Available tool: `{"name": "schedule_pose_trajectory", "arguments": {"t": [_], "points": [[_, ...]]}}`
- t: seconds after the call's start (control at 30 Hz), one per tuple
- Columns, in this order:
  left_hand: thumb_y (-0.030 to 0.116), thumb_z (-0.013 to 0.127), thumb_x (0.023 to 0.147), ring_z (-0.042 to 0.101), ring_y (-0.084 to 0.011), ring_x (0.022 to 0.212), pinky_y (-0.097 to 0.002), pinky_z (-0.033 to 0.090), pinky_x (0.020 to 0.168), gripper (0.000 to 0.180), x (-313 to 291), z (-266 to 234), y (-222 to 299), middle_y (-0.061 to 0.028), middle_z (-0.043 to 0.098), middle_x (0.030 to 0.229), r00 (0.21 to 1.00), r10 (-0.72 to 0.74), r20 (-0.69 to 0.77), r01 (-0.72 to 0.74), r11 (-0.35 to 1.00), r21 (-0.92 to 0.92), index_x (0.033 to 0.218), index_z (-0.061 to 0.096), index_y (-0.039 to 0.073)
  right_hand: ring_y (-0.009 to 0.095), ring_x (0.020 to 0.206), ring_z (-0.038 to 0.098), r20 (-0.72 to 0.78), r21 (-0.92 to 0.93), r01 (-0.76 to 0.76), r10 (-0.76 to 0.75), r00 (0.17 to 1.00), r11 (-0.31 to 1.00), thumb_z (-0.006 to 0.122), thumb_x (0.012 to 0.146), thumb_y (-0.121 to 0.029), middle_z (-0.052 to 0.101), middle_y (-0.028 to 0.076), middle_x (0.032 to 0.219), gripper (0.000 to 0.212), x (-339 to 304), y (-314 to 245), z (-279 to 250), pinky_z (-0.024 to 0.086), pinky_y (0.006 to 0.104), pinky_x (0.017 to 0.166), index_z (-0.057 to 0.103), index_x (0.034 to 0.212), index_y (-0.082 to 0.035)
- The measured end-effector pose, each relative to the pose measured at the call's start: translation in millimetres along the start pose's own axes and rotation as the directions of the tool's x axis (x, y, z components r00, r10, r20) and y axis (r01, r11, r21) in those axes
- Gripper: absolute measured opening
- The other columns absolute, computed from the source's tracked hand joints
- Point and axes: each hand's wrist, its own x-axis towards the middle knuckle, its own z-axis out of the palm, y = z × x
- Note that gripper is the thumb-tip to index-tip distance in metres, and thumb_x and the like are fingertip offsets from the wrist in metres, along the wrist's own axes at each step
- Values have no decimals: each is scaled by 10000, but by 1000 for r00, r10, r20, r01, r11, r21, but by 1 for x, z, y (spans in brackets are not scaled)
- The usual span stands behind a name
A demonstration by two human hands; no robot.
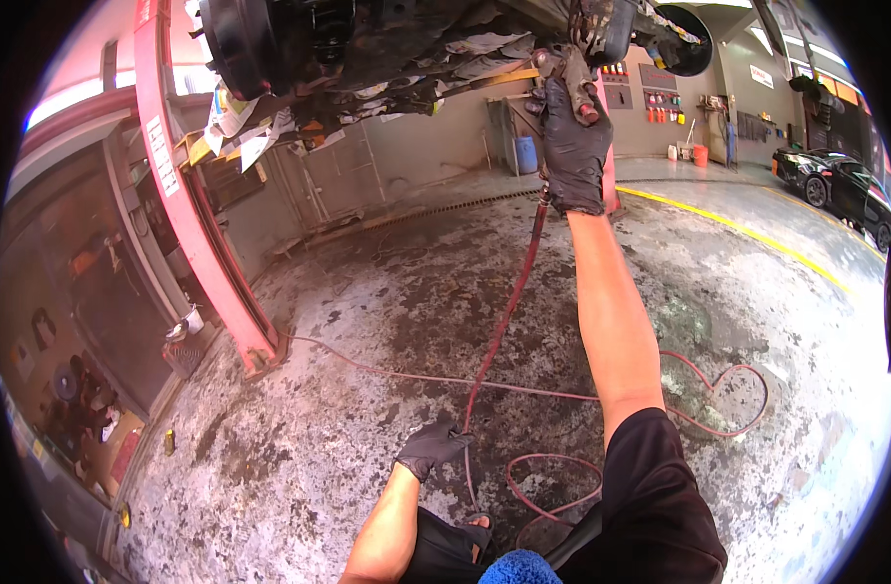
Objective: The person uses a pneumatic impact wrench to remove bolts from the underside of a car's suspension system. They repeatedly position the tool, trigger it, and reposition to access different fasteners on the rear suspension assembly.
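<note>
My right hand (574,146), in a black glove, is raised at arm's length under a lifted vehicle (407,58). It is wrapped round a grimy metal air tool (574,70), whose front end is up among the dark underbody parts; the contact there is hard to make out. From the tool's lower end a red air hose (509,321) runs down toward me. Low in front of my body, my left hand (433,449), also black-gloved, has its fingers closed at that hose.
A red lift post (187,195) stands on the left, its base on the stained concrete floor (319,467). Loops of hose (562,457) lie by my feet. Farther back are a blue drum (526,154), an orange bucket (700,156) and a black car (835,185) at right.
</note>
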Motion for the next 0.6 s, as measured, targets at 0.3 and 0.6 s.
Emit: {"name": "schedule_pose_trajectory", "arguments": {"t": [0.3,0.6], "points": [[616,603,889,632,-430,1129,-464,491,944,666,1,-18,15,-286,665,1167,999,-10,45,10,1000,-9,1211,641,35,76,714,648,61,-39,61,-59,996,997,644,1001,-113,714,16,936,255,-16,-14,24,556,249,621,668,1228,1],[602,632,897,680,-386,1035,-430,520,875,612,6,-9,10,-222,712,1083,1000,-14,6,14,999,40,1172,678,58,94,704,656,150,80,-37,25,988,996,621,1007,-89,709,35,863,197,-52,-32,51,555,270,644,683,1152,30]]}}
